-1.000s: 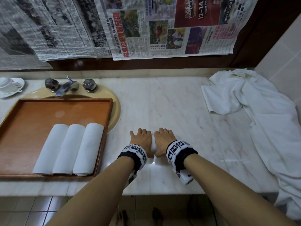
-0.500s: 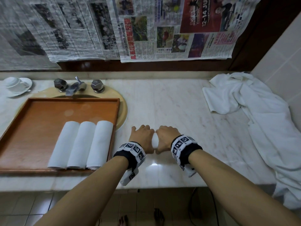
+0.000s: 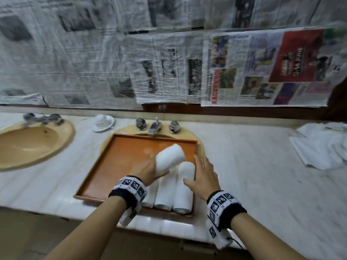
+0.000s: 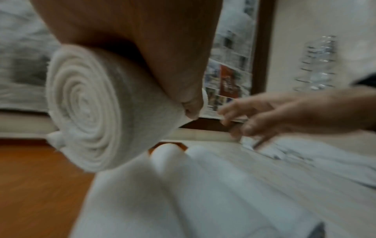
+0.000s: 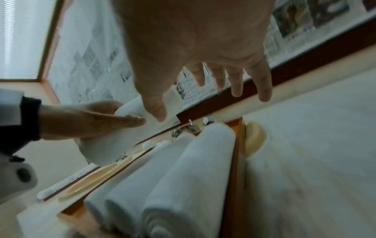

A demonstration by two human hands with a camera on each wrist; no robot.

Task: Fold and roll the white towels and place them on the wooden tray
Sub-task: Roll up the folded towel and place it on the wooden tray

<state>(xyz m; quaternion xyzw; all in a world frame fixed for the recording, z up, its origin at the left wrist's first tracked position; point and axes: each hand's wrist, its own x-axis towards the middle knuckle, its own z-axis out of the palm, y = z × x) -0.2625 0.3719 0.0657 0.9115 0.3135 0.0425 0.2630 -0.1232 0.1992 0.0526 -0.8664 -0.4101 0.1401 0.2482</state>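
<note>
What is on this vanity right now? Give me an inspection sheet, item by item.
Surface: pale marble counter with two beige sinks.
Job's things: wooden tray over the right sink; three rolled white towels side by side at its right end; a fourth rolled towel held above them.
Clutter: cup and saucer between the taps; unfolded white towels heaped at far right.
Grippers: left hand grips the fourth roll; right hand open, fingers spread, over the tray's right edge.
Cables: thin black cord at the right wristband.
Surroundings: newspaper sheets covering the wall.
</note>
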